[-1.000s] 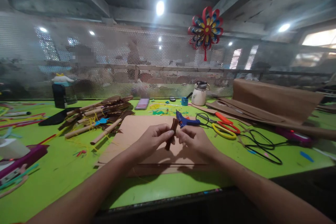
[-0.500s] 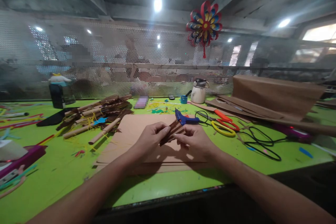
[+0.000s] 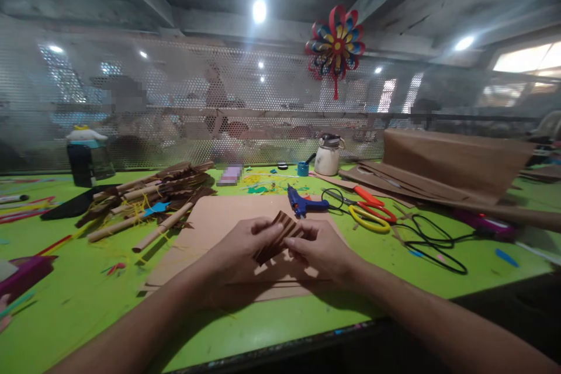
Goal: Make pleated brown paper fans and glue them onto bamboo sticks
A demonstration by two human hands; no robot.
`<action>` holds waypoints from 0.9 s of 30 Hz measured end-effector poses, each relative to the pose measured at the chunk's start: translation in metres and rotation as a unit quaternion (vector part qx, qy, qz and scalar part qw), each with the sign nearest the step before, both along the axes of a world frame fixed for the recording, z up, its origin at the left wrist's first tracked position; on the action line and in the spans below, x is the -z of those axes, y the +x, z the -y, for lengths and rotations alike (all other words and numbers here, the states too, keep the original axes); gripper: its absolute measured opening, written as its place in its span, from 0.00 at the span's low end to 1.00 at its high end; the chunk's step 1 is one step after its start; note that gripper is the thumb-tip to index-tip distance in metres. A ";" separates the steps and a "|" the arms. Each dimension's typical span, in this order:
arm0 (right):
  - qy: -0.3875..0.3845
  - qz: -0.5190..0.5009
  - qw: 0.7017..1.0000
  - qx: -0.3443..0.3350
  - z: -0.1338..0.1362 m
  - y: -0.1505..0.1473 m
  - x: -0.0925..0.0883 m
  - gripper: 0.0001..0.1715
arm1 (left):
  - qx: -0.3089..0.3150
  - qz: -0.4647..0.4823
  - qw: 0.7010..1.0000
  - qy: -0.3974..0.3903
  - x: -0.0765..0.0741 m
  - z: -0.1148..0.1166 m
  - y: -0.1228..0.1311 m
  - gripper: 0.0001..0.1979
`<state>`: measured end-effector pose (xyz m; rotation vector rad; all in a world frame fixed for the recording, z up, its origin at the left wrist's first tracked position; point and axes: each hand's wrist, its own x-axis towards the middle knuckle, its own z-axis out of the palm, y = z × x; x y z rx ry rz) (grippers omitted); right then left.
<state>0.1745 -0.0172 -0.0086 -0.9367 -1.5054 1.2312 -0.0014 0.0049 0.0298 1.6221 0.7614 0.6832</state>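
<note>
Between my two hands is a small piece of pleated brown paper (image 3: pixel 280 238), its folds running slantwise. My left hand (image 3: pixel 245 248) pinches its left side, thumb on top. My right hand (image 3: pixel 322 248) grips the right edge between thumb and fingers. Both hands are just above a stack of brown paper sheets (image 3: pixel 219 213) lying on the table. Beyond the right hand lies a blue glue gun (image 3: pixel 304 203) with a black cord. Scissors with yellow handles (image 3: pixel 370 219) and another pair with orange handles (image 3: pixel 372 201) rest to its right.
Rolled brown paper sticks (image 3: pixel 162 228) tangled with yellow strands lie at left on the green table (image 3: pixel 105 304). A white jug (image 3: pixel 327 158) and blue jar (image 3: pixel 302 168) stand at the back. Large folded brown paper (image 3: pixel 456 163) and a looped black cord (image 3: pixel 438 245) occupy the right.
The pleated paper has tilted, so its folded face shows more broadly, and it sits slightly lower with both hands. The whole view has shifted a little.
</note>
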 end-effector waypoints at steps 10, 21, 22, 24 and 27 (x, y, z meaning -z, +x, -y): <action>-0.045 -0.044 0.998 -0.027 0.001 0.002 -0.001 0.11 | 0.005 0.073 0.995 -0.064 0.006 -0.002 0.004 0.17; -0.055 -0.054 0.996 -0.044 0.000 -0.001 0.000 0.12 | -0.002 0.105 0.993 -0.051 0.006 0.002 0.008 0.19; -0.058 -0.061 0.995 -0.047 -0.001 -0.001 0.001 0.12 | -0.012 0.098 0.994 -0.046 0.007 0.002 0.008 0.18; -0.069 -0.072 0.994 -0.051 -0.003 0.000 0.003 0.13 | -0.039 0.086 0.995 -0.039 0.007 0.002 0.008 0.18; -0.088 -0.062 0.992 -0.066 -0.004 0.001 0.004 0.14 | -0.078 0.074 0.994 -0.031 0.007 0.000 0.009 0.18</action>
